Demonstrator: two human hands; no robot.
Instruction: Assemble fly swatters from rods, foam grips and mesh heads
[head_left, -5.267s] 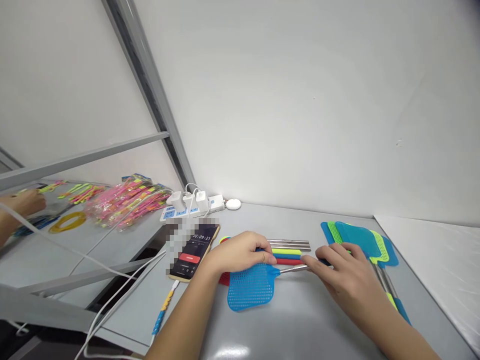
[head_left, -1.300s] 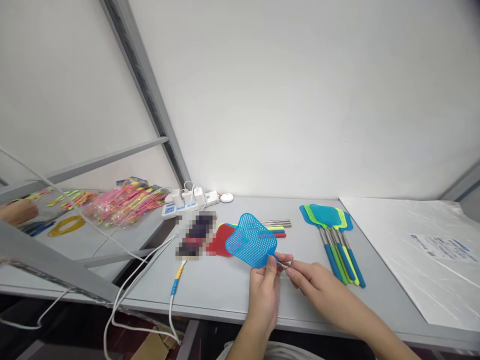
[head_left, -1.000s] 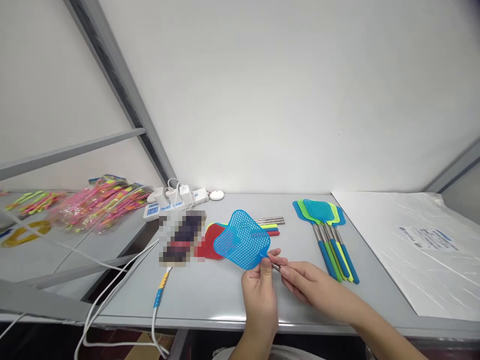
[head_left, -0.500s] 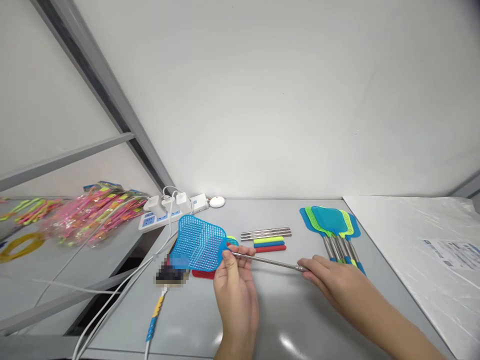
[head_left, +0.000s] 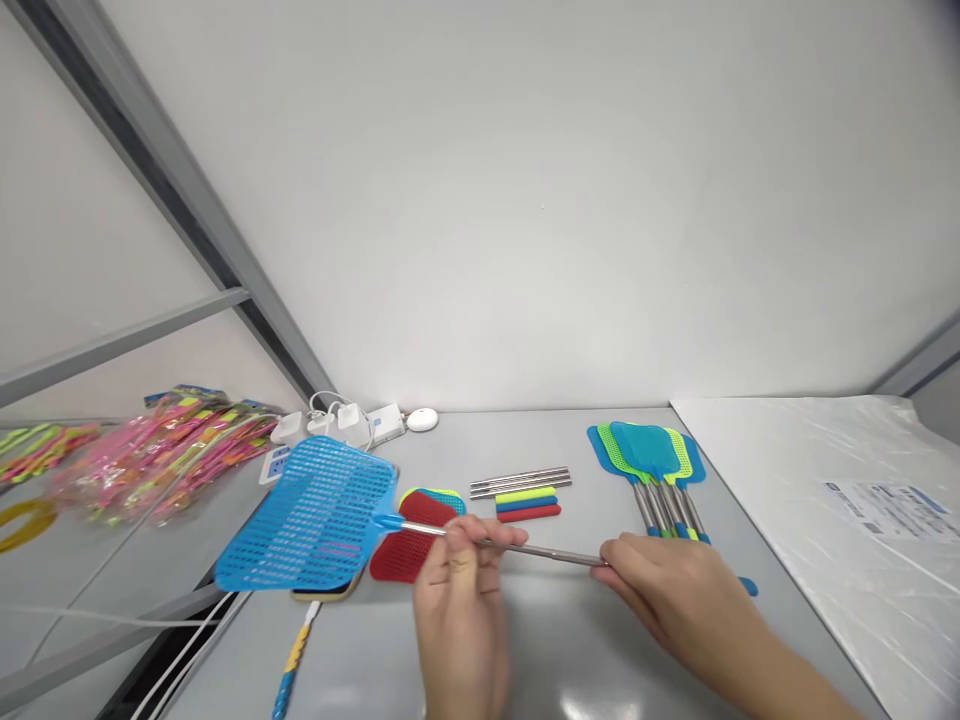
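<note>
I hold a blue fly swatter [head_left: 307, 515] above the grey table [head_left: 577, 640]; its mesh head points left and its metal rod [head_left: 540, 551] is drawn out long. My left hand [head_left: 459, 590] pinches the rod close to the head. My right hand [head_left: 667, 590] is closed round the rod's far end. Under the rod lie loose swatter heads, a red one [head_left: 401, 552] on top. Behind them are bare metal rods [head_left: 520, 481] and three coloured grips [head_left: 527, 504].
A fanned pile of finished swatters [head_left: 651, 460] lies at the right, beside a white plastic-covered sheet [head_left: 840, 500]. A power strip with chargers [head_left: 337, 425] sits at the back left. Pink packets [head_left: 165, 450] lie on the neighbouring table. A phone edge and cable [head_left: 296, 640] show below the blue head.
The rod, short a second ago, is now pulled out long between my hands. The blue head has swung left over the phone. The view has shifted.
</note>
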